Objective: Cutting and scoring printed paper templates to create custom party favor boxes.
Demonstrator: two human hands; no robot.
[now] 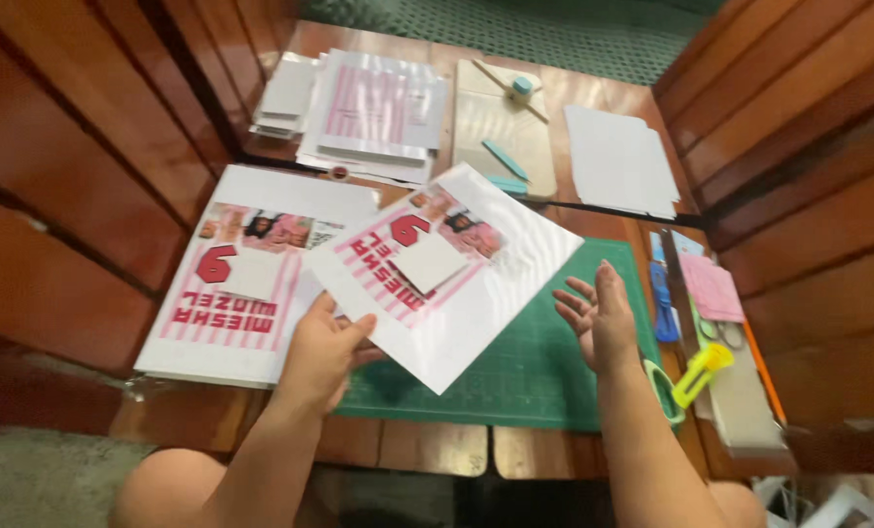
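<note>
Pink-striped printed sheet (447,269) — left hand (321,354)

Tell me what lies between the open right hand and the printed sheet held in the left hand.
In the head view, only bare green cutting mat shows between the right hand and the printed sheet that the left hand holds; nothing else lies there.

We see a white sheet (447,274) with pink stripes, a dark green gridded mat (544,367), and a yellow cutter (703,370) on the reddish-brown worktop (437,448).
</note>
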